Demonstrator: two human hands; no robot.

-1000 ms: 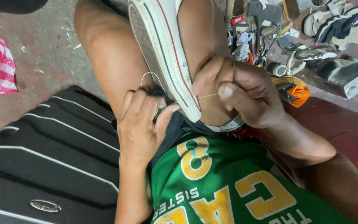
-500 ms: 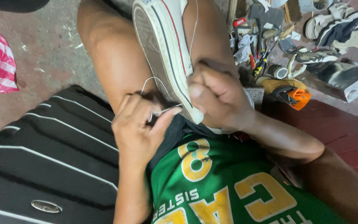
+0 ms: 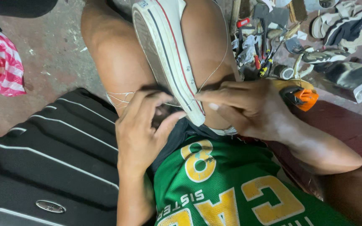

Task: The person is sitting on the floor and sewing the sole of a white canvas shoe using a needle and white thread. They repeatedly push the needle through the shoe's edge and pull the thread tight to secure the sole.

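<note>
R hand [image 3: 252,109] pinches a thin pale thread [image 3: 216,69] right at the rubber edge of a white canvas sneaker with red and dark stripes round its sole [image 3: 168,54], thumb and forefinger narrow and tight on it, so the strand runs taut up and over the shoe w/ no slack. L hand [image 3: 141,129] sits curled against the sole side near the heel, fingers loosely closed; more loops of the same thread trail by its fingertips, but whether it grips a needle or just thread I can't tell. Shoe is wedged sole-left between the person's bare knees, heel down toward the lap above a green jersey w/ yellow print [image 3: 231,188], prob. so both hands stay free. Beyond the R wrist, on the floor's far right edge, an orange-and-black tool [image 3: 300,98], a scatter of small hand tools [image 3: 256,46] and loose shoes [image 3: 344,25]. Left: a black striped bag [image 3: 51,155], and a red-white striped plastic bag [image 3: 5,69] at the floor's left edge.
</note>
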